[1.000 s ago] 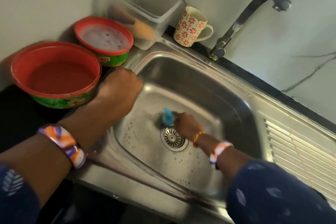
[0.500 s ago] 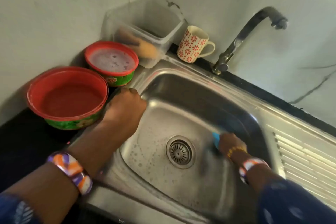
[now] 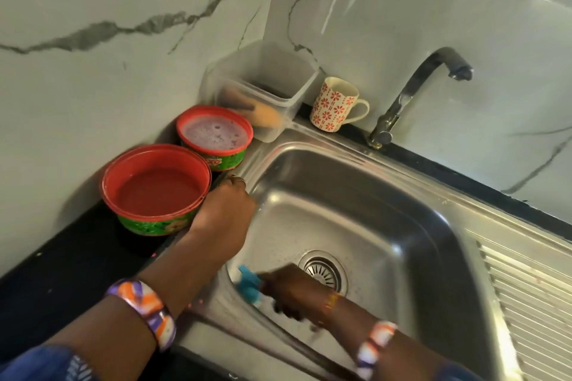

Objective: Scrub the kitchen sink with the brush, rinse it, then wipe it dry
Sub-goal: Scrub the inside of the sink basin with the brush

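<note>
Your steel sink (image 3: 418, 192) sits in a black counter (image 3: 62, 257), marble walls behind.
Right hand (image 3: 297, 294), blurred, grips the brush (image 3: 249, 283); left hand (image 3: 224, 210) curls over the rim.

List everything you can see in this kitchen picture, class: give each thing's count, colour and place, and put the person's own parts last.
Stainless steel sink: one, silver, centre, with ribbed drainboard at right.
Round drain strainer: one, silver, sink floor.
Curved metal tap: one, dark grey, behind the sink.
Floral ceramic mug: one, cream with red flowers, left of the tap.
Clear plastic tub: one, see-through, back corner.
Red-rimmed round bowls: two, red with green sides, black counter left of the sink.
Blue scrub brush: one, blue, near left corner of the basin.
Left hand: on the sink's left rim.
Right hand: holds the brush; blurred.
</note>
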### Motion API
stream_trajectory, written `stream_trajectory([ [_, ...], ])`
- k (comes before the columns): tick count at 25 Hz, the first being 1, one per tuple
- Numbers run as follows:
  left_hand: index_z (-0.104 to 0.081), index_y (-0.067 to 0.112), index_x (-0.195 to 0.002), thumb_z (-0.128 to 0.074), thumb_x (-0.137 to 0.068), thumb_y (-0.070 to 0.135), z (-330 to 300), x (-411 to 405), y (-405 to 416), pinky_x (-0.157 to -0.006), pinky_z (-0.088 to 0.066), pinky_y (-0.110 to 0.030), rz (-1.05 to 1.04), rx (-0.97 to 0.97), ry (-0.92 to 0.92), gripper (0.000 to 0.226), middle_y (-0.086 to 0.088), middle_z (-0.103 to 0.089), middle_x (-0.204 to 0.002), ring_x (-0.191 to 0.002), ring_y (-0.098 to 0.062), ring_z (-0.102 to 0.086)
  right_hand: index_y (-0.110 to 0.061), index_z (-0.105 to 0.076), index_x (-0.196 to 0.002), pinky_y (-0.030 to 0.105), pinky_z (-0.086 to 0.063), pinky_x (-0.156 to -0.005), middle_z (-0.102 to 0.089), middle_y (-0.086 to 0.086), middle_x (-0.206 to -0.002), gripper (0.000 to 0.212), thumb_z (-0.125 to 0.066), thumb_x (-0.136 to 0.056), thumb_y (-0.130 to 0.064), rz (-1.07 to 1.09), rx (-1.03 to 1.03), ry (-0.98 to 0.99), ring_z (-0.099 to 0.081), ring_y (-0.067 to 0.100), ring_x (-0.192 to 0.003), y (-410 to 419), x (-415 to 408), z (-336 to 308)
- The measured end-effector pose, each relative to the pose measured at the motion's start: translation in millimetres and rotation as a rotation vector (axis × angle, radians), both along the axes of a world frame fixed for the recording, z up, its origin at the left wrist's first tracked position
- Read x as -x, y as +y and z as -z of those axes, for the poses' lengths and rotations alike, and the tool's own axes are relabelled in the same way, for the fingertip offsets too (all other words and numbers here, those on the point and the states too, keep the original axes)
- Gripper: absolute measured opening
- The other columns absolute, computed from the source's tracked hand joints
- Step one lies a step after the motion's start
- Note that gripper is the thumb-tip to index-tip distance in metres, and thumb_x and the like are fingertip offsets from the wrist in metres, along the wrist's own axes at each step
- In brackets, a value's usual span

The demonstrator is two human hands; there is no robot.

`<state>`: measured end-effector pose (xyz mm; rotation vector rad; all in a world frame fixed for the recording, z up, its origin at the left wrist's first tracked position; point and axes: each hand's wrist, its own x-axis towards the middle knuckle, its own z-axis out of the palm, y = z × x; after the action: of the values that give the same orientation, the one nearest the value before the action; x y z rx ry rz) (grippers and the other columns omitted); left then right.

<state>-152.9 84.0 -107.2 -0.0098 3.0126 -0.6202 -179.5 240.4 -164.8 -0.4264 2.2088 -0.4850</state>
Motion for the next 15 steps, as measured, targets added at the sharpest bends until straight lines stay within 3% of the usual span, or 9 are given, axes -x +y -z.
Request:
stream_trajectory([
  [2, -0.050, 0.010, -0.126, -0.041, -0.097, 0.019, 2.6, 1.8, -0.8, -0.097, -0.037, -0.029, -0.038, -0.051, 0.038, 0.032, -0.012, -0.048, -0.129, -0.121, -0.026, -0.041, -0.017, -0.064, -0.117, 0.025, -0.052, -0.065, -0.068, 0.015, -0.092, 0.032, -0.042, -0.095, -0.026, -0.102, 0.018, 0.334, -0.067, 0.027, -0.079, -35.8, 30.9, 8.9],
  [4, -0.048, 0.009, -0.128, -0.040, -0.097, 0.021, 6.4, 2.1, -1.8, -0.096, -0.039, -0.028, -0.073, -0.100, 0.064, 0.034, -0.012, -0.044, -0.131, -0.122, -0.024, -0.041, -0.022, -0.059, -0.124, 0.034, -0.049, -0.087, -0.064, 0.014, -0.119, 0.035, -0.041, -0.094, -0.027, -0.118, -0.062, 0.568, -0.060, 0.032, -0.109, -40.7, 73.1, 17.5],
  [8, -0.047, 0.013, -0.130, -0.041, -0.098, 0.025, 4.9, 3.0, 0.6, -0.091, -0.043, -0.025, -0.103, -0.121, 0.100, 0.034, -0.007, -0.043, -0.131, -0.119, -0.020, -0.047, -0.019, -0.057, -0.126, 0.038, -0.046, -0.093, -0.059, 0.014, -0.126, 0.036, -0.046, -0.094, -0.031, 0.054, -0.184, 0.626, -0.056, 0.034, -0.116, -2.8, 144.5, 25.5],
  [11, -0.050, 0.017, -0.127, -0.043, -0.098, 0.026, -0.5, 4.5, 0.9, -0.090, -0.043, -0.023, -0.093, -0.132, 0.111, 0.031, -0.003, -0.045, -0.130, -0.118, -0.017, -0.048, -0.013, -0.059, -0.123, 0.037, -0.046, -0.094, -0.060, 0.013, -0.126, 0.037, -0.045, -0.095, -0.033, 0.171, -0.417, 0.625, -0.058, 0.031, -0.116, 80.9, 158.0, 20.2],
  [13, -0.051, 0.017, -0.126, -0.044, -0.098, 0.025, -3.1, 3.7, 2.8, -0.089, -0.043, -0.023, -0.100, -0.141, 0.101, 0.030, -0.004, -0.045, -0.129, -0.117, -0.017, -0.048, -0.012, -0.059, -0.123, 0.032, -0.046, -0.094, -0.059, 0.012, -0.128, 0.035, -0.044, -0.096, -0.027, 0.160, -0.599, 0.524, -0.058, 0.027, -0.116, 145.0, 139.2, 15.3],
  [15, -0.051, 0.016, -0.125, -0.043, -0.098, 0.025, -3.6, 3.1, 3.6, -0.090, -0.042, -0.024, -0.081, -0.121, 0.091, 0.030, -0.007, -0.046, -0.129, -0.117, -0.019, -0.048, -0.014, -0.062, -0.117, 0.030, -0.050, -0.083, -0.061, 0.015, -0.124, 0.029, -0.048, -0.092, -0.017, 0.130, -0.534, 0.306, -0.064, 0.025, -0.096, 179.7, 103.9, 7.6],
])
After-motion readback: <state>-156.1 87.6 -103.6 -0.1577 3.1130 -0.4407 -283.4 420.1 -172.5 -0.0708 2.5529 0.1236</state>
